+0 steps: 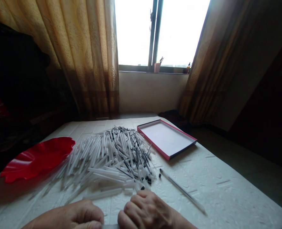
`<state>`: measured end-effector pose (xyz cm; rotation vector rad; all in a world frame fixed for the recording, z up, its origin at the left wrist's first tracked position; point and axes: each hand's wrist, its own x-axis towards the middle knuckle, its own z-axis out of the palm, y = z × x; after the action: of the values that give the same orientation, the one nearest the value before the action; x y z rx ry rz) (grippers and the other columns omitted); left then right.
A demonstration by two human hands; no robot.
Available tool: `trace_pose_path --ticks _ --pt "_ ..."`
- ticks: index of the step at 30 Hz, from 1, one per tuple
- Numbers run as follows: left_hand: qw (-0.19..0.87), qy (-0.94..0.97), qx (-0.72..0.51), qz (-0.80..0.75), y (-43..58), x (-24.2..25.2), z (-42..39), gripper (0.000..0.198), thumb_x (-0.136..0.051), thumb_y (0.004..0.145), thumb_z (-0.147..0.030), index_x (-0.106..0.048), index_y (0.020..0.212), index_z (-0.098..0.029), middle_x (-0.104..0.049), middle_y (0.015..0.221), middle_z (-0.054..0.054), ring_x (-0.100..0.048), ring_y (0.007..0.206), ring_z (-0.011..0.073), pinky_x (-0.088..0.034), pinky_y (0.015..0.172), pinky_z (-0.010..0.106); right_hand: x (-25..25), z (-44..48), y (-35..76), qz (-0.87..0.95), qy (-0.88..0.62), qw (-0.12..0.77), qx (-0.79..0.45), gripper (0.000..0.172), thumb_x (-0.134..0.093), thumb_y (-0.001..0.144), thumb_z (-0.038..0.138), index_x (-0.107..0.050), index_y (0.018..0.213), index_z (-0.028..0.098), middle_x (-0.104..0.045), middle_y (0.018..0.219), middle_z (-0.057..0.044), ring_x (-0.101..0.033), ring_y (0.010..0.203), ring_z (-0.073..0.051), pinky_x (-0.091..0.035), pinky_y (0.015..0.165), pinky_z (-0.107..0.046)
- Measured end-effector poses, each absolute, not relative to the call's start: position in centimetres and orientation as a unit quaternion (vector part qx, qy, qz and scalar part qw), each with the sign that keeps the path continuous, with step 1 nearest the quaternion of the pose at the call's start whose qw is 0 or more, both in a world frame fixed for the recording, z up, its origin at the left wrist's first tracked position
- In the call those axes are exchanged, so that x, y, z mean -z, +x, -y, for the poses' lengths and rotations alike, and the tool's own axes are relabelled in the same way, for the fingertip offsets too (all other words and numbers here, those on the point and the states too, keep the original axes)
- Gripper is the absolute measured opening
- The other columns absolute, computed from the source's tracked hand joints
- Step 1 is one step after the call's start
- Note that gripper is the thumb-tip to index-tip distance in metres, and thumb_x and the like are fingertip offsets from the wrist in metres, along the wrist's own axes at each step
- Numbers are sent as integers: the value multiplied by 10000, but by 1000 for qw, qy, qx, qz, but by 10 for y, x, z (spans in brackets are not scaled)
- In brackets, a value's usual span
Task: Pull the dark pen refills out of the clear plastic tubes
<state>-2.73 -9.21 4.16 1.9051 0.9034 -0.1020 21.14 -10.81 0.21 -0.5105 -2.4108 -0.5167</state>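
Note:
Both my hands are at the bottom edge of the head view, knuckles toward the pile. My left hand [80,214] is closed, and so is my right hand [147,211]. Between them runs a short stretch of a translucent pen barrel [110,226]; both fists grip it, and its ends are hidden inside the fingers. Just beyond my hands lies a big loose heap of clear pen barrels [100,159] mixed with dark ink refills [131,156]. Several small black plugs [148,180] lie at the heap's near right side. An assembled pen [182,190] rests to the right of my right hand.
A red wavy-edged bowl [38,159] stands on the left of the white table [231,197]. At the back right is a shallow pink-rimmed box lid [152,143]. Beyond are curtains [93,54] and a window with a pen cup [157,67] on the sill.

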Motion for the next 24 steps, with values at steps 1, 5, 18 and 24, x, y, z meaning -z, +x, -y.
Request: trace_pose_path --ticks 1,5,18,24 --pt "476 796 29 -372 -26 -39 91 350 -432 967 -397 -583 702 -225 -450 630 -71 -416 573 100 -330 532 167 0 107 212 912 -208 301 185 395 -468 1006 318 -574 647 192 -582 496 31 -496 382 -123 -225 407 -310" --pt "286 887 -67 -355 -20 -22 87 378 -384 999 -425 -561 726 -234 -566 664 -60 -553 615 115 -405 594 174 9 101 217 916 -331 220 53 319 -624 893 433 -616 700 180 -687 578 -14 -572 456 -146 -232 432 -298" --pt "-68 928 -214 -297 -26 -13 82 389 -332 1073 -367 -490 741 -239 -581 565 -81 -581 405 86 -319 420 234 -9 97 230 625 -347 294 -634 719 -284 873 791 -401 435 233 -349 341 66 -253 276 -62 -204 320 -202" --pt "-39 918 -193 -343 -30 -15 76 365 -381 1043 -366 -559 749 -245 -634 617 -69 -662 502 109 -397 462 208 -6 94 231 740 -452 333 -371 491 -461 933 521 -535 573 195 -527 474 19 -492 438 -110 -338 472 -222"
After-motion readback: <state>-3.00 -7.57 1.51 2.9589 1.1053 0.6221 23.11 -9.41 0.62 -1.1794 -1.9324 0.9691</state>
